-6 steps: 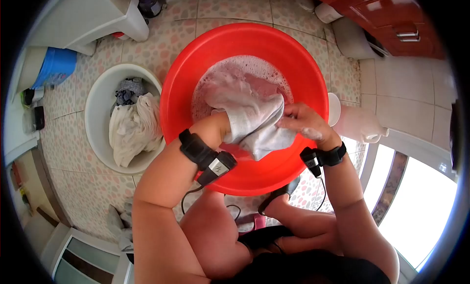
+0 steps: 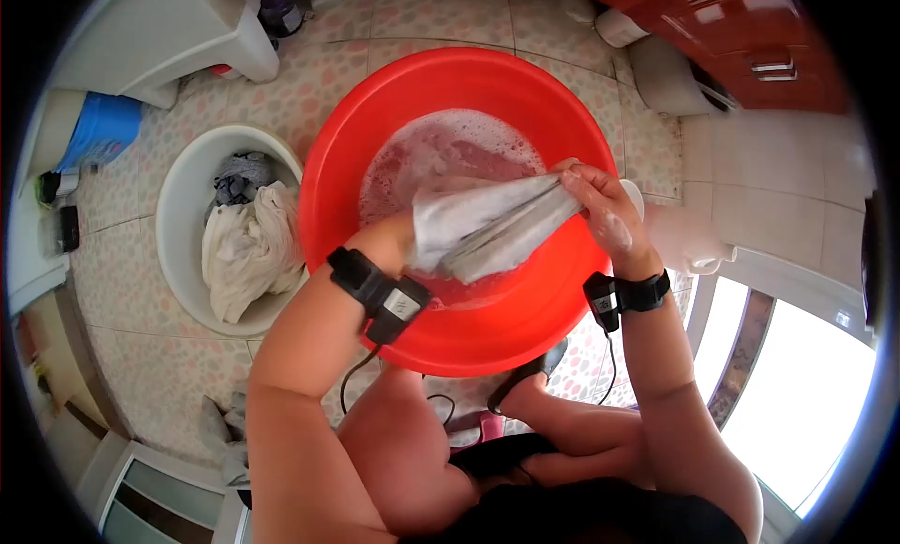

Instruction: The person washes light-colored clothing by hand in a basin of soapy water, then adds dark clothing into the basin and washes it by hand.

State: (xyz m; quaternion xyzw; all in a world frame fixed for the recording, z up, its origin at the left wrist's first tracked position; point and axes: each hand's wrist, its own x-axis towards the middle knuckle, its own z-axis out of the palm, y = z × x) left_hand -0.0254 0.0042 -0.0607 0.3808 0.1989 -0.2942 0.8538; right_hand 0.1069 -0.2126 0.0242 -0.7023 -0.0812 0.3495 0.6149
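Note:
A wet, light grey piece of cloth [image 2: 502, 227] is stretched over the soapy water [image 2: 450, 136] in the big red basin [image 2: 469, 342]. My right hand [image 2: 605, 206] is closed on its right end at the basin's right side, with a bit of foam on the skin. My left hand goes into the cloth from the left. Only its wrist [image 2: 398, 236] shows, and the fingers are hidden under the fabric. Part of the cloth trails down into the foamy water.
Left of the basin stands a white tub [image 2: 178, 216] with cream fabric [image 2: 248, 249] and dark grey fabric [image 2: 242, 176] inside. A pale pink jug [image 2: 689, 234] is at the right. Grey cloth [image 2: 223, 431] lies on the tiled floor at lower left. My legs are below the basin.
My right hand has moved up and right and now pulls the cloth's end taut. The cloth has gone from bunched and hanging to stretched sideways.

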